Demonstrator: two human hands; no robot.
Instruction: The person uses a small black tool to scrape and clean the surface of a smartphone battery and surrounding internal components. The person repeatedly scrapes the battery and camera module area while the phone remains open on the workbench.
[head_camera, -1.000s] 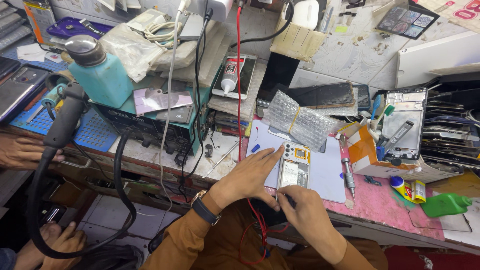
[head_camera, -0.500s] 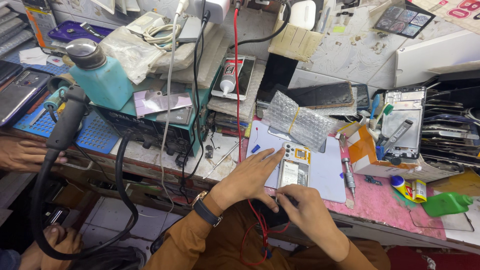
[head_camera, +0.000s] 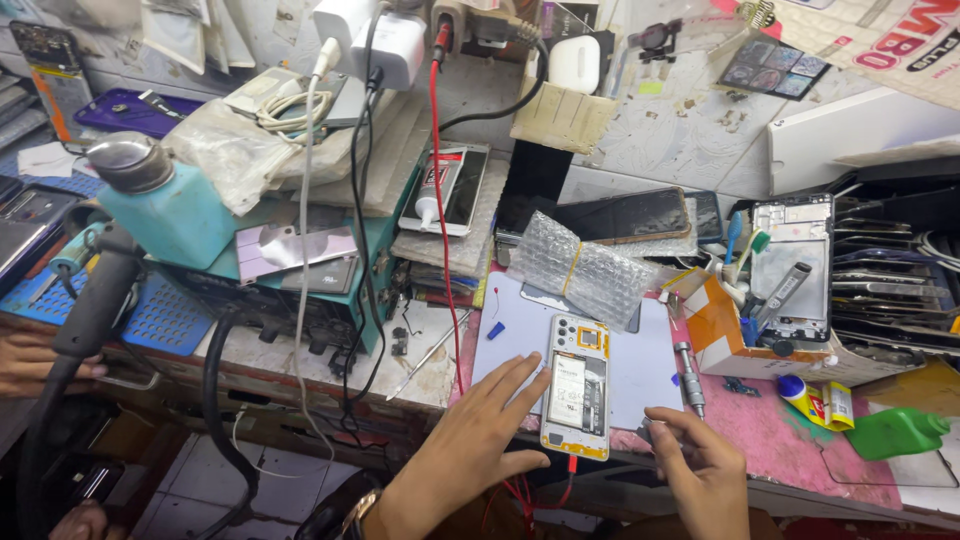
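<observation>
An opened white phone (head_camera: 577, 395), back cover off and battery showing, lies on a pale work mat (head_camera: 650, 350) at the bench's front edge. My left hand (head_camera: 470, 445) rests open beside it, fingers spread, fingertips touching the phone's left side. My right hand (head_camera: 703, 470) is just right of the phone at the mat's front corner. Its thumb and index finger are pinched on a small grey object (head_camera: 647, 428) that I cannot identify. A silver screwdriver (head_camera: 689, 376) lies on the mat just beyond my right hand.
A bubble-wrapped packet (head_camera: 590, 275) lies behind the phone. An orange-and-white box (head_camera: 725, 335) of tools and a green bottle (head_camera: 897, 432) stand to the right. A red wire (head_camera: 440, 230) hangs left of the mat. A teal bottle (head_camera: 172, 208), a black hot-air handle (head_camera: 95, 300) and another person's hand (head_camera: 30, 362) are at the left.
My right hand has come up from below the bench edge onto the mat's corner. My left hand stays by the phone, fingers now more spread.
</observation>
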